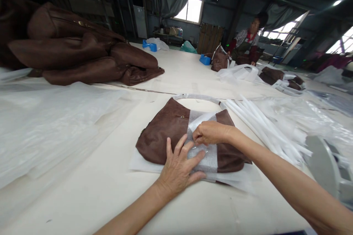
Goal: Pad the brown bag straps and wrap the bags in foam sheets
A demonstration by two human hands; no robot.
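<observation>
1. Evidently, a left hand (178, 170) is bracing a brown bag (162, 136), its released fingers spreading over a pale band (211, 161), likely to stop both from shifting.
2. A right hand (211, 132) is curling closed against the band; whether its hidden fingertips are pinching the wrap, the view is not telling.
3. The bag is lying flat on the table (91, 198), its handle (198, 96) arching toward the far edge, perhaps so that the body is facing the worker.
4. White sheets (146, 165) are jutting out beneath, probably shielding the leather-like skin, while slim white tubes (256, 128) are waiting to the right, seemingly within easy reach.
5. The bag is showing a soft, matte, slightly creased front and a small metallic fitting (182, 117); translucent material is circling its middle, and whitish wrap is covering the handle.
</observation>
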